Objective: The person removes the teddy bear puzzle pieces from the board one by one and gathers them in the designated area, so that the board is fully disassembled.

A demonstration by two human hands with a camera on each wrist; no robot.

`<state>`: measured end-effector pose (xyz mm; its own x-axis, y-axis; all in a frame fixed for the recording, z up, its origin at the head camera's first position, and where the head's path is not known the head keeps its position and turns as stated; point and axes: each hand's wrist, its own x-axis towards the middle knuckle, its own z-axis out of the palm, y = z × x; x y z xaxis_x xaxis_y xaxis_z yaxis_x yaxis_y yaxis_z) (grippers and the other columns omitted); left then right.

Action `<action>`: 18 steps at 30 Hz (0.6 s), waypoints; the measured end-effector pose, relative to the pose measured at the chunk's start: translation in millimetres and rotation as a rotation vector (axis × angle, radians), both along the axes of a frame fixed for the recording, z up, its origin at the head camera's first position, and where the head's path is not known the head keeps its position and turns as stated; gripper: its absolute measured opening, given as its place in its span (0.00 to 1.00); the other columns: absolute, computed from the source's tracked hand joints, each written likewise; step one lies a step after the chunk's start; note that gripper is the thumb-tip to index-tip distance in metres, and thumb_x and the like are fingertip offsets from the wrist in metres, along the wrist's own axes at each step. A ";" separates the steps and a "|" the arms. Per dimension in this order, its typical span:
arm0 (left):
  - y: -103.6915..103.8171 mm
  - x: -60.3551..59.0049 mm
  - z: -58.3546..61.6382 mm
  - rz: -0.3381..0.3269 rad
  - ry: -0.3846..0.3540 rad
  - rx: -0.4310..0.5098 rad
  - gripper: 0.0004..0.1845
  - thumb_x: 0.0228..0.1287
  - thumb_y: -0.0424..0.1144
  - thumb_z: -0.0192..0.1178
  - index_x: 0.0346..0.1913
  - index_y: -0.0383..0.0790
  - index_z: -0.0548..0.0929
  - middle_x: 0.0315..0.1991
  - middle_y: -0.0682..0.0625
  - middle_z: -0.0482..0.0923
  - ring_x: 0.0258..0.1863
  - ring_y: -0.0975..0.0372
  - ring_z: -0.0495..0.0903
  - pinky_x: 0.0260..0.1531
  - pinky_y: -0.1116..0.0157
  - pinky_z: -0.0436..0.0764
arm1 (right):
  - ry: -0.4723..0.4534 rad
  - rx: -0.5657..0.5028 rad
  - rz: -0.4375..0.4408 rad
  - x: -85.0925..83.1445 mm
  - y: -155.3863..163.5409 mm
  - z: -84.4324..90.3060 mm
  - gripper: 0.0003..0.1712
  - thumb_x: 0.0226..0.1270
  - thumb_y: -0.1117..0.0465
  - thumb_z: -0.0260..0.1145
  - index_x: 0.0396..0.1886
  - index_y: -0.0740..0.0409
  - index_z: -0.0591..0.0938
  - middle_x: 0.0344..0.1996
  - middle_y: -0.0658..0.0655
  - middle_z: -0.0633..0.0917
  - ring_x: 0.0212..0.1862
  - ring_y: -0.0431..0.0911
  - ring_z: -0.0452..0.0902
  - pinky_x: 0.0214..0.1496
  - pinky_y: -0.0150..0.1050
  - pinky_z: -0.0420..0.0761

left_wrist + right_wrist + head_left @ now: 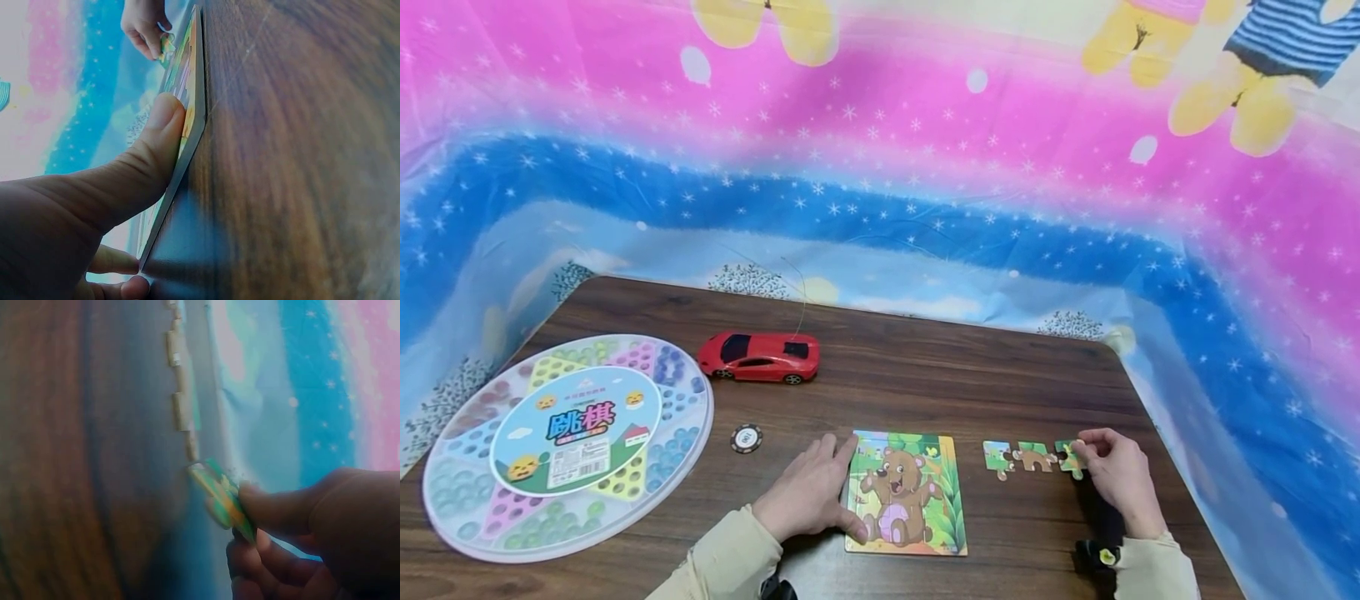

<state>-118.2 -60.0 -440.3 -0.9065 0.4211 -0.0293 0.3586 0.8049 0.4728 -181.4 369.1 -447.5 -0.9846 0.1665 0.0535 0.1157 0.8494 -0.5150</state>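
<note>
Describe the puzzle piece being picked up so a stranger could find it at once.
On the wooden table, look right of the bear puzzle board that the left hand steadies. Three loose pieces lie in a row there. The wanted puzzle piece is the rightmost, mostly green, and the only one pinched by the right hand.

A square bear puzzle board (906,492) lies flat on the wooden table at the 6 o'clock edge, its picture of a brown cartoon bear among green leaves facing up. At its 3 o'clock, three loose jigsaw pieces sit in a short row: a green-and-blue piece (997,458), a brown-and-green piece (1034,456) and a green end piece (1070,457), tilted up off the table.
</note>
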 end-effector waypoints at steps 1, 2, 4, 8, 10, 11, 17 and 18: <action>0.0 0.0 -0.2 -0.001 0.000 -0.001 0.65 0.28 0.64 0.78 0.68 0.26 0.65 0.38 0.45 0.67 0.35 0.56 0.65 0.39 0.57 0.71 | -0.005 0.007 -0.006 -0.2 -0.2 -1.5 0.16 0.69 0.56 0.64 0.46 0.65 0.82 0.31 0.56 0.81 0.29 0.46 0.74 0.32 0.41 0.71; 0.0 -0.1 -0.4 -0.002 0.000 -0.001 0.65 0.28 0.64 0.78 0.68 0.26 0.65 0.38 0.45 0.67 0.35 0.56 0.65 0.39 0.56 0.71 | -0.009 0.010 -0.009 -0.4 -0.4 -3.3 0.16 0.69 0.56 0.64 0.46 0.65 0.82 0.31 0.56 0.81 0.29 0.46 0.73 0.31 0.41 0.70; 0.1 -0.2 -0.6 -0.003 0.001 -0.003 0.65 0.28 0.64 0.78 0.68 0.26 0.65 0.38 0.45 0.66 0.35 0.56 0.65 0.39 0.57 0.71 | -0.015 0.018 -0.010 -0.8 -1.1 -6.5 0.16 0.69 0.57 0.63 0.47 0.66 0.82 0.29 0.55 0.80 0.28 0.46 0.72 0.31 0.41 0.70; 0.2 -0.2 -0.7 -0.002 -0.003 -0.003 0.65 0.28 0.64 0.78 0.68 0.26 0.65 0.37 0.45 0.66 0.34 0.57 0.64 0.38 0.57 0.70 | -0.020 0.031 -0.012 -1.5 -2.8 -10.4 0.15 0.70 0.58 0.62 0.47 0.66 0.82 0.28 0.55 0.80 0.27 0.47 0.72 0.29 0.41 0.69; 0.2 -0.1 -0.8 0.000 -0.003 -0.004 0.65 0.28 0.64 0.78 0.68 0.26 0.65 0.37 0.45 0.66 0.34 0.57 0.64 0.38 0.58 0.70 | -0.023 0.033 -0.007 -1.9 -2.9 -10.3 0.16 0.70 0.57 0.62 0.47 0.66 0.82 0.28 0.55 0.80 0.27 0.47 0.73 0.30 0.41 0.70; 0.2 -0.1 -0.8 0.000 -0.004 -0.004 0.65 0.28 0.64 0.78 0.68 0.26 0.65 0.37 0.46 0.66 0.34 0.57 0.64 0.38 0.58 0.70 | -0.026 0.033 -0.007 -2.1 -2.8 -10.1 0.16 0.70 0.57 0.62 0.46 0.66 0.82 0.28 0.55 0.81 0.27 0.47 0.73 0.29 0.41 0.70; 0.3 -0.3 -1.3 0.000 -0.002 -0.002 0.65 0.28 0.63 0.78 0.68 0.26 0.65 0.37 0.45 0.66 0.34 0.57 0.64 0.38 0.58 0.70 | -0.027 0.036 -0.004 -2.3 -3.0 -9.9 0.15 0.70 0.58 0.62 0.45 0.66 0.82 0.29 0.55 0.81 0.28 0.46 0.73 0.29 0.41 0.70; 0.2 -0.3 -1.4 0.000 -0.003 -0.002 0.65 0.29 0.63 0.78 0.68 0.26 0.65 0.38 0.45 0.66 0.35 0.57 0.64 0.38 0.58 0.70 | -0.025 0.035 -0.007 -2.2 -3.4 -10.0 0.15 0.70 0.58 0.62 0.45 0.66 0.83 0.29 0.55 0.81 0.27 0.46 0.73 0.29 0.41 0.70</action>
<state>-118.5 -59.8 -441.6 -0.9063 0.4213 -0.0327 0.3576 0.8058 0.4720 -183.6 365.8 -457.5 -0.9845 0.1719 0.0344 0.1344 0.8661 -0.4815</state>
